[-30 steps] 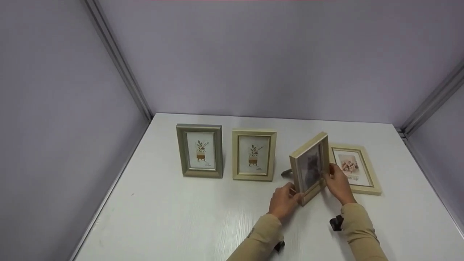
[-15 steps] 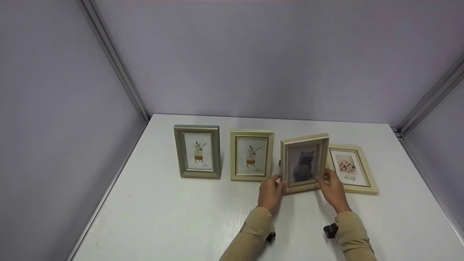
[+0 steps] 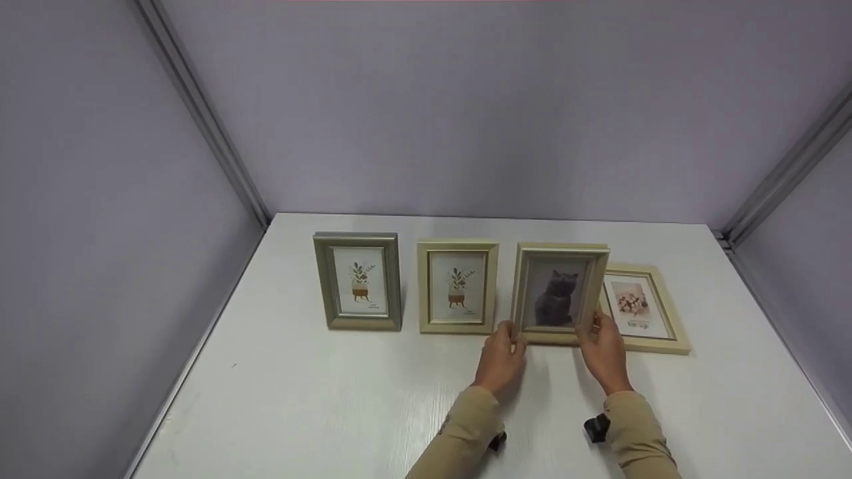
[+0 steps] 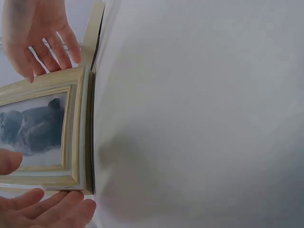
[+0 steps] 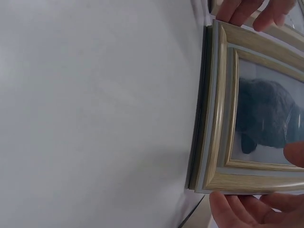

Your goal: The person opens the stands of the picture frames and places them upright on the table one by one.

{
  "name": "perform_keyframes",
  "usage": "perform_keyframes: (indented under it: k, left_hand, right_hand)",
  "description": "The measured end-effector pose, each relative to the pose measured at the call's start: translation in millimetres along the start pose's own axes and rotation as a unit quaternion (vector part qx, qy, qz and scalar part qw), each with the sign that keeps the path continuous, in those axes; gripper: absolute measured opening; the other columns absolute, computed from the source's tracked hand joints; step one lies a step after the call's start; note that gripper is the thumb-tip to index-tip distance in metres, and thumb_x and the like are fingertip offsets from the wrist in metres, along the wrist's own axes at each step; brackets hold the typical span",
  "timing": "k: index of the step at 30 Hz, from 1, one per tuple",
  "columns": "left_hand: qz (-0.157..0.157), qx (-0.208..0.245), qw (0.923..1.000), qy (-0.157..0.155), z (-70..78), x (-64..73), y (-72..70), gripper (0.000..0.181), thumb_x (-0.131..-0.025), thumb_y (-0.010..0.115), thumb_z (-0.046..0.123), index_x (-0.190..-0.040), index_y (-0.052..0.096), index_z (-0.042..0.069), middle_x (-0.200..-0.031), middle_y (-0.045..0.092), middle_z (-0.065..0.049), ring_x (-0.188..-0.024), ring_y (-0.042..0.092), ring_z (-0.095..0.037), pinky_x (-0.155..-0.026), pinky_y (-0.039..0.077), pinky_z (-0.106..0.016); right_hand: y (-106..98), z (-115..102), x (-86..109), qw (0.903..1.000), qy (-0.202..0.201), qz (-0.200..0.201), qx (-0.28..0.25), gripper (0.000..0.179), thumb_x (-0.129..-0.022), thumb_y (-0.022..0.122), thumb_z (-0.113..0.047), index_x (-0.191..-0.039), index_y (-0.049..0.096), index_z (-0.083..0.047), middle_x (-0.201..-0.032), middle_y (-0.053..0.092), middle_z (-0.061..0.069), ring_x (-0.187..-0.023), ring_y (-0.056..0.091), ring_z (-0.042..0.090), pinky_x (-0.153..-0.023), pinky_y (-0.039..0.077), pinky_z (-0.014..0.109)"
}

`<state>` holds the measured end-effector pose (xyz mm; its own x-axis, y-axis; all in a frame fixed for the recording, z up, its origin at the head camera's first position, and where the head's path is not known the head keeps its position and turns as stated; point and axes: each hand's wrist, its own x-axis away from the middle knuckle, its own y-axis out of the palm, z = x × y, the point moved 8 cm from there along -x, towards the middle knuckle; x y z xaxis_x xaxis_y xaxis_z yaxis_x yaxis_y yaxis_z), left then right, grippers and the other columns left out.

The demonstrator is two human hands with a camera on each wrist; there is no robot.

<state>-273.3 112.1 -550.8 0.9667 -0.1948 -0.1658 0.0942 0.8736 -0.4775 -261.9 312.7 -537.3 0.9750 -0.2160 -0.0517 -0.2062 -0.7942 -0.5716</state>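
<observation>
A light wood picture frame [image 3: 558, 293] with a photo of a grey cat stands upright, facing me, right of the middle of the table. My left hand [image 3: 500, 359] holds its lower left side, thumb at the front and fingers along the edge. At the lower right side my right hand [image 3: 604, 354] grips in the same way. The left wrist view shows the frame's bottom edge [image 4: 89, 137] down at the white surface. From the right wrist the cat picture [image 5: 268, 114] appears sideways, with the right thumb [image 5: 295, 153] over the front.
To the left stand a cream frame [image 3: 458, 327] and a grey-green frame [image 3: 363, 323], both with plant prints. A cream frame with a pink flower print [image 3: 634, 306] is partly behind the cat frame on the right. Walls enclose the white table [image 3: 319, 399].
Both hands have turned the cat frame from an angled, tilted position to face me squarely. It has shifted left and back, beside the cream frame. The head view has moved slightly.
</observation>
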Motion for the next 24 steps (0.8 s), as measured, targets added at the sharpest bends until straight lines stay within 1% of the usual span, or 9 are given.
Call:
perform_keyframes:
  k: [2,4,5,7,10,15,20,24]
  left_hand:
    - [-0.033,-0.013,0.9993,-0.009,-0.2,0.8,3.1,0.039,-0.102,0.061,0.012,-0.133,0.051,-0.009,-0.121,0.065,-0.022,-0.115,0.063,-0.033,-0.096,0.052,-0.040]
    - [-0.071,-0.019,0.9970,-0.024,-2.1,2.6,6.3,0.057,-0.103,0.061,0.020,-0.145,0.040,-0.011,-0.138,0.056,-0.027,-0.128,0.055,-0.037,-0.106,0.046,-0.043]
    - [-0.089,-0.019,0.9955,-0.026,-2.9,3.5,7.7,0.063,-0.103,0.061,0.022,-0.149,0.035,-0.012,-0.143,0.051,-0.028,-0.132,0.051,-0.038,-0.109,0.042,-0.043]
    - [-0.120,-0.016,0.9922,-0.029,-4.7,5.6,9.4,0.071,-0.103,0.061,0.027,-0.153,0.027,-0.011,-0.151,0.044,-0.027,-0.138,0.045,-0.038,-0.113,0.037,-0.043]
    - [-0.152,-0.008,0.9880,-0.025,-7.9,7.8,10.3,0.078,-0.103,0.060,0.029,-0.156,0.020,-0.010,-0.155,0.038,-0.026,-0.141,0.040,-0.036,-0.116,0.033,-0.042]
    - [-0.182,0.001,0.9831,-0.016,-10.2,8.4,10.2,0.084,-0.101,0.063,0.030,-0.157,0.015,-0.010,-0.158,0.033,-0.026,-0.145,0.034,-0.036,-0.118,0.028,-0.041]
    - [-0.194,0.000,0.9807,-0.022,-12.3,9.1,10.7,0.085,-0.100,0.064,0.029,-0.158,0.014,-0.009,-0.159,0.031,-0.025,-0.145,0.033,-0.035,-0.119,0.027,-0.041]
    - [-0.198,-0.002,0.9799,-0.022,-12.6,9.7,12.4,0.084,-0.100,0.064,0.028,-0.158,0.015,-0.008,-0.159,0.032,-0.024,-0.144,0.035,-0.035,-0.118,0.028,-0.040]
  right_hand:
    - [1.9,-1.1,-0.2,0.9999,-0.001,-0.002,0.016,0.057,-0.103,0.051,-0.009,-0.147,0.027,0.020,-0.139,0.040,0.038,-0.130,0.043,0.051,-0.107,0.036,0.060]
    - [3.7,-1.9,-0.4,0.9994,-0.003,0.001,0.035,0.060,-0.103,0.052,-0.009,-0.148,0.025,0.020,-0.140,0.038,0.038,-0.131,0.040,0.053,-0.108,0.034,0.062]
    - [4.5,-2.6,-0.8,0.9990,-0.005,0.003,0.044,0.061,-0.102,0.052,-0.009,-0.148,0.024,0.020,-0.140,0.037,0.039,-0.131,0.039,0.054,-0.108,0.033,0.063]
    - [6.3,-4.9,-1.5,0.9980,-0.014,0.011,0.061,0.064,-0.101,0.054,-0.010,-0.148,0.023,0.020,-0.138,0.037,0.040,-0.131,0.038,0.056,-0.108,0.032,0.064]
    - [8.0,-8.2,-3.2,0.9956,-0.031,0.031,0.082,0.064,-0.099,0.057,-0.008,-0.146,0.026,0.021,-0.132,0.041,0.041,-0.126,0.043,0.058,-0.105,0.036,0.065]
    - [11.0,-11.4,-4.6,0.9904,-0.056,0.060,0.111,0.063,-0.096,0.061,-0.006,-0.142,0.030,0.023,-0.122,0.046,0.042,-0.116,0.049,0.059,-0.098,0.040,0.065]
    - [13.0,-12.4,-4.4,0.9864,-0.080,0.073,0.124,0.061,-0.094,0.063,-0.003,-0.140,0.032,0.024,-0.114,0.049,0.041,-0.110,0.053,0.058,-0.093,0.044,0.066]
    - [12.8,-11.2,-2.3,0.9836,-0.093,0.086,0.128,0.059,-0.093,0.065,-0.001,-0.137,0.035,0.024,-0.111,0.050,0.041,-0.106,0.055,0.059,-0.089,0.045,0.066]
